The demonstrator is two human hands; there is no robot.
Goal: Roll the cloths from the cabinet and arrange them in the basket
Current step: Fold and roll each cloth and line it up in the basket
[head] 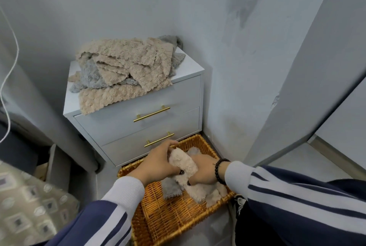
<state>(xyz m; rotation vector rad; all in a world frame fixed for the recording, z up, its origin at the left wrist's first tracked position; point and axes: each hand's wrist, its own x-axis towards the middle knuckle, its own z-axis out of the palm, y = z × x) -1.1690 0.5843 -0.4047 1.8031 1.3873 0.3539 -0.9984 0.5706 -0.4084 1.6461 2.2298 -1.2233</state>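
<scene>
From the head camera we see our left hand [158, 163] and right hand [204, 172] both closed around a beige rolled cloth [183, 161], held just above the wicker basket [158, 224] on the floor. It looks plush, light and limp, so we judge it wants pinching at both ends or the roll will loosen. In the basket already lie a grey cloth [170, 189] and more beige ones [198, 192], bunched toward the far right corner. The loose pile of cloths [126, 69] waits on top of the white cabinet [142, 126], drawers shut
</scene>
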